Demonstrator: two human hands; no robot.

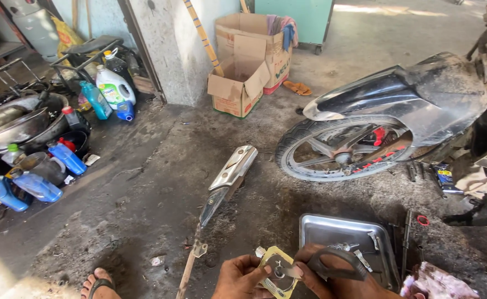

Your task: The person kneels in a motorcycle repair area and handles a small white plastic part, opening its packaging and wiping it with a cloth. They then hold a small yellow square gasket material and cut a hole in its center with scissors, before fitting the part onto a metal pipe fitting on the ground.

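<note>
Right hand [337,279]: fingers closed through the dark loops of a pair of scissors [332,266], blades set into a flat yellowish sheet piece [276,272] with a round hole near its middle.

Left hand [240,279]: fingers pinched on the left edge of the same sheet piece, holding it flat and low in front of the body, just above the floor [143,199].

Progress, as judged: the outer outline of the piece looks largely shaped, with rounded corners already showing; the blades sit at the inner opening, so that trimming appears unfinished. The piece is not yet fitted to anything. Fine detail at the blade tips is too small to tell.

Beside the right hand: a shallow metal tray [315,224] on the floor, holding a few small metal parts. To its right, a long bolt or rod [406,235], a small red ring [423,220] and a pale rag [437,282].

Ahead of the hands: a chromed exhaust cover [229,177] lying on the floor, well apart from the tray.

Further out, right: a motorcycle's rear wheel [343,149] under a dark mudguard [398,94].

Far side: an open cardboard box [246,66] against a concrete pillar [182,44].

Left: blue bottles [38,185], a white jug [113,86], metal bowls [11,122].

Bottom left: a sandalled foot [99,283].
</note>
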